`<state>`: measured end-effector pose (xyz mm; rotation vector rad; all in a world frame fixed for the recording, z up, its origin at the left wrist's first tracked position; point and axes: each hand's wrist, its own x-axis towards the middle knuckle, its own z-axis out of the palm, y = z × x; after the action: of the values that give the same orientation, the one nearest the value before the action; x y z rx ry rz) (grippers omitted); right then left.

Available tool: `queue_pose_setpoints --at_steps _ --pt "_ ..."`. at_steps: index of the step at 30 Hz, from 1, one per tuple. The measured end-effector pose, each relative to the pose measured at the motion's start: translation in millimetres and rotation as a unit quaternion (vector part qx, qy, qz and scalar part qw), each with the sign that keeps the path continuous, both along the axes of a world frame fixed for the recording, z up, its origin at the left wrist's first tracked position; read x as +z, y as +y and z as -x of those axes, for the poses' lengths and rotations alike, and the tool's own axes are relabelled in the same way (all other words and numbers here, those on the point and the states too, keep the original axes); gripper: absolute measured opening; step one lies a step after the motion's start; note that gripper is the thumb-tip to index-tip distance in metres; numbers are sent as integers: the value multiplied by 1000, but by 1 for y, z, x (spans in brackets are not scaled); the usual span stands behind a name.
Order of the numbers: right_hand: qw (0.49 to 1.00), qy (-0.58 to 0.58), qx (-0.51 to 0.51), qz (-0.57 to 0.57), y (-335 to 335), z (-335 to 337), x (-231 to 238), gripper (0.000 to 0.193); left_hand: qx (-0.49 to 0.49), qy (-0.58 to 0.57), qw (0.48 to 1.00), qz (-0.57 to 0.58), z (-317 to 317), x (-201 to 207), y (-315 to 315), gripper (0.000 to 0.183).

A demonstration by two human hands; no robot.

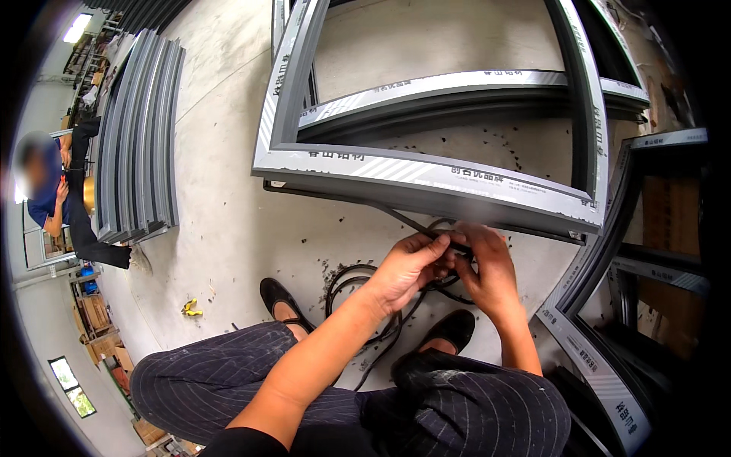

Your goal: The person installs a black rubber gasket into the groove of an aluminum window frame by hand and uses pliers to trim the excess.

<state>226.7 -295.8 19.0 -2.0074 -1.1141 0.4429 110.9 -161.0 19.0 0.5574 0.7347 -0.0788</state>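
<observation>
A long black rubber sealing strip (406, 221) comes off the underside of a grey window frame (415, 169) and leads into my two hands. My left hand (411, 272) is closed around the strip, thumb on top. Close beside it, my right hand (489, 266) has its fingers bent in on the same strip, just below the frame's near edge. Part of the strip is hidden between the fingers. Loose coils of it (329, 293) lie on the floor between my feet.
More frames (567, 305) lean at the right. Another frame bar (434, 85) lies behind the near one. Stacked grey profiles (137, 137) stand at the left, where a co-worker (57, 190) sits. A yellow and black tool (192, 308) and dark scraps lie on the floor.
</observation>
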Motion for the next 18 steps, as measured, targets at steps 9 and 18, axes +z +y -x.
queue_pose_setpoints --at_steps 9,18 --pt "991 -20 -129 -15 -12 -13 37 14 -80 101 954 -270 -12 35 6 35" --pt "971 -197 -134 -1 -1 -19 22 21 -64 62 789 -608 -17 44 1 19"
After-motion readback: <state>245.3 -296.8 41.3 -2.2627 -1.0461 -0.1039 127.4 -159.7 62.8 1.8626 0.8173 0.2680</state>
